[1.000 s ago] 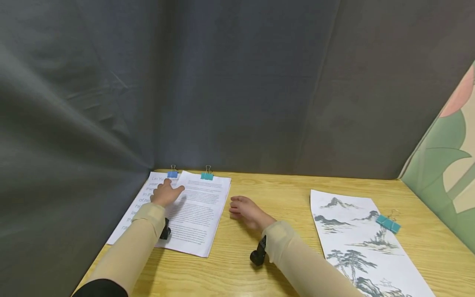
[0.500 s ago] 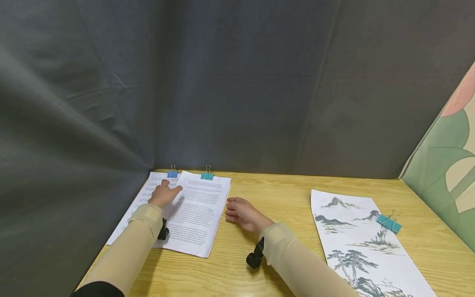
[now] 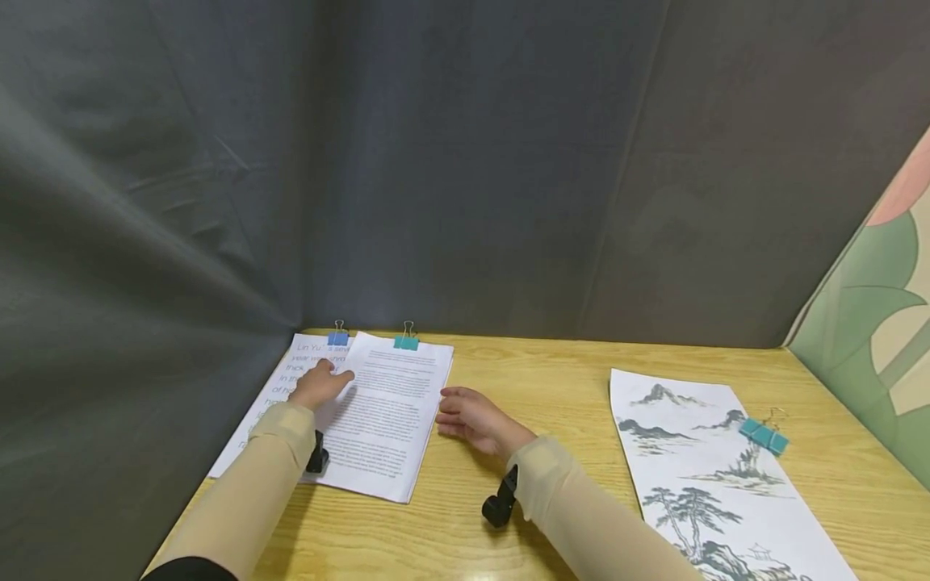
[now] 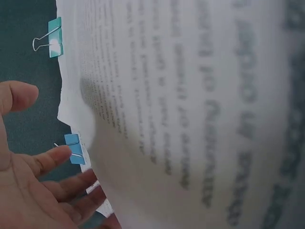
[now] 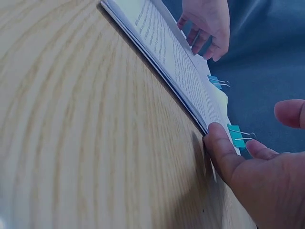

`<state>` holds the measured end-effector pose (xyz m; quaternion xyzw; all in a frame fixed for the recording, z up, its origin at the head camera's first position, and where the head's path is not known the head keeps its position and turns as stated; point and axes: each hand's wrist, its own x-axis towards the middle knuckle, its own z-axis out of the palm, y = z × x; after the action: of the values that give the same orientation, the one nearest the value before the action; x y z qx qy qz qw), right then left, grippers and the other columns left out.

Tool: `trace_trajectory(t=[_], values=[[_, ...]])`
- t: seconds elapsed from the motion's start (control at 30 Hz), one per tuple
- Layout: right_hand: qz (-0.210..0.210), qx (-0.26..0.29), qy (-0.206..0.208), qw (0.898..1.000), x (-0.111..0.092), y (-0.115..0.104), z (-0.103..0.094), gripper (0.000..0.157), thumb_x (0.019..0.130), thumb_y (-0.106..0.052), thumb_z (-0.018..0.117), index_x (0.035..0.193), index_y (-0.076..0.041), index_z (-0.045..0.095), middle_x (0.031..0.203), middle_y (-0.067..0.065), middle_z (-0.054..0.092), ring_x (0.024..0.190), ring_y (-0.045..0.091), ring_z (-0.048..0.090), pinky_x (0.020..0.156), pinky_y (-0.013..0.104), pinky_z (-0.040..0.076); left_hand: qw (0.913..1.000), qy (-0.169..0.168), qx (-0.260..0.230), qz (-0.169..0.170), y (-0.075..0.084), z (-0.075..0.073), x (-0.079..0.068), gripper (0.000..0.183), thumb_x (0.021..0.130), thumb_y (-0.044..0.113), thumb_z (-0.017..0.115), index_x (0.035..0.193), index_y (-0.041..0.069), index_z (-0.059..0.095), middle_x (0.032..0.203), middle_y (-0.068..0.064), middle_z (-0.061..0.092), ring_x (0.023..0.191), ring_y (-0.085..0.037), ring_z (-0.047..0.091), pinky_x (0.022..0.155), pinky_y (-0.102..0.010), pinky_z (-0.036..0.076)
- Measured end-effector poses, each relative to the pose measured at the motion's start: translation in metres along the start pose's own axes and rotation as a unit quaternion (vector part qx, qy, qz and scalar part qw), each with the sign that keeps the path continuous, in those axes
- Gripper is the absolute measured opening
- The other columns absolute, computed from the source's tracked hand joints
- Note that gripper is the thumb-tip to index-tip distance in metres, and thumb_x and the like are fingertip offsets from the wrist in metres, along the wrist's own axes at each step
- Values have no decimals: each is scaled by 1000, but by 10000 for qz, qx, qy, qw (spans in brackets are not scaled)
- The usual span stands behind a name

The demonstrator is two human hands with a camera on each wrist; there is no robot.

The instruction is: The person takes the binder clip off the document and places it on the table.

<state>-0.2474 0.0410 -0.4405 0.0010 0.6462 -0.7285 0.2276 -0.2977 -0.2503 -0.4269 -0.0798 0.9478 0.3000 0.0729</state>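
A stack of small-print pages (image 3: pixel 392 420) lies at the table's left, a teal binder clip (image 3: pixel 406 342) on its top edge. Partly beneath it, to the left, are large-print pages (image 3: pixel 254 428) with a blue binder clip (image 3: pixel 337 337). Over the overlap hovers or rests my left hand (image 3: pixel 317 386), fingers spread and thumb apart; contact with the paper is unclear. My right hand (image 3: pixel 475 420) is at the stack's right edge. In the right wrist view, a fingertip (image 5: pixel 215 129) appears to touch the stack's corner near the teal clip.
To the right lies a sheet with ink landscape drawings (image 3: pixel 672 440), carrying another teal binder clip (image 3: pixel 763 436). The wooden table (image 3: pixel 538 371) ends at a dark curtain (image 3: pixel 465 161) behind and on the left. A patterned panel (image 3: pixel 879 323) stands at the right.
My left hand has drawn back slightly toward me and left, away from the blue clip. The right hand has moved a little left, up to the stack's right edge.
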Motion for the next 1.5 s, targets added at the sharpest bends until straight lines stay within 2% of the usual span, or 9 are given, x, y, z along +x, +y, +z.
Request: trace_trajectory(t=[0.13,0.3,0.47,0.63,0.77,1.1,1.27,1.4,1.5], values=[[-13,57,-46,10000,-1,-1,2,48,104,-1,47,150,12,38,120,22,56,103,27,59,98,42,52,9997,142,39,-181,-1,-3,-2,74,98,43,47,149,-10,33,148,-41,36,135,-61,33,107,-72,29],[0,114,14,9999,-2,-1,2,47,104,-2,47,149,12,39,120,22,56,105,28,59,99,43,52,9994,168,20,-285,-3,-5,-2,75,98,42,47,149,-11,30,149,-43,34,136,-62,33,108,-70,30],[9,104,8,9999,-2,-1,2,47,105,-3,47,149,12,39,120,22,56,105,28,59,99,43,52,9994,266,-202,-67,-2,-4,-3,72,99,36,45,147,-16,30,147,-45,36,135,-60,36,112,-64,31],[-4,58,-2,10000,-4,-2,4,47,105,-3,47,149,12,38,120,22,56,104,28,59,99,43,52,9990,99,-413,166,6,-3,-7,67,100,30,45,143,-19,30,145,-45,38,135,-57,39,114,-58,32],[13,52,-6,10000,-5,-2,5,47,105,-2,46,149,13,38,120,23,56,105,27,59,99,43,52,9996,49,-206,171,9,-5,-11,67,99,31,46,144,-17,32,144,-44,40,134,-58,40,112,-59,34],[6,-22,-82,10000,-6,-2,2,52,101,1,51,149,13,37,122,24,56,106,29,61,96,40,54,9988,43,461,-130,-6,-14,-17,65,97,32,48,137,-19,43,136,-44,46,127,-62,42,106,-67,35],[37,-1,-105,9999,-7,-3,2,51,101,2,50,149,13,37,121,24,57,105,28,61,96,40,54,9972,-241,708,-6,-1,-9,-18,66,98,32,48,139,-19,44,142,-42,45,131,-59,42,109,-64,36],[64,38,-75,9999,-5,-3,2,50,101,3,50,149,13,38,118,23,57,103,27,62,95,40,54,9980,-440,436,137,10,-4,-20,73,99,32,47,142,-26,35,148,-44,37,138,-57,37,115,-59,32],[60,40,-67,10000,-5,-3,3,50,101,4,49,149,13,38,119,24,57,103,28,62,95,40,54,9984,-520,88,196,15,-6,-21,76,100,31,45,143,-28,28,151,-45,29,142,-57,30,119,-56,25]])
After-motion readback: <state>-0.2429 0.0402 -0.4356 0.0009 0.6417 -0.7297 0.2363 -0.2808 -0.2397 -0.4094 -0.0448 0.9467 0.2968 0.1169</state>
